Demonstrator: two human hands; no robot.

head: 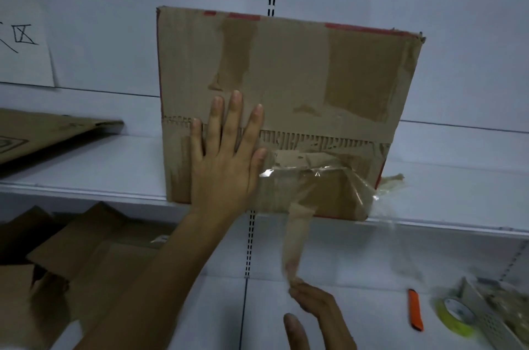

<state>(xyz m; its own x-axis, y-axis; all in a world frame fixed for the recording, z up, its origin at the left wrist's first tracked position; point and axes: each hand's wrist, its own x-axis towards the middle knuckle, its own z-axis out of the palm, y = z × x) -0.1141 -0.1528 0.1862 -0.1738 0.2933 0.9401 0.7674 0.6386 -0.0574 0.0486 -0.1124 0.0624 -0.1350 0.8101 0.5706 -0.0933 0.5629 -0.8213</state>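
Work in hand: a tape strip (297, 235) is judged to be under peeling from the cardboard box (286, 77).
Left hand (226, 155): laid flat on the box face, 5 fingers straight and spread; nothing is gripped, the box is only pressed back.
Right hand (315, 312): set below and to the right of the left hand; the strip's free end is pinched at the fingertips, though the exact hold is hidden by blur.
Box position: under the left palm, above the right hand, stood at the front edge of the shelf (86, 175).
Strip position: stretched from the box's lower face, just right of the left thumb, down to the right hand.
Box handling: judged light and stiff, its face torn and weakened; best braced with a flat palm.
Strip handling: thin, sticky, easily torn; best taken at its end and drawn slowly.
Nearby: an orange knife (415, 311) and a tape roll (455, 318) are seen right of the right hand.
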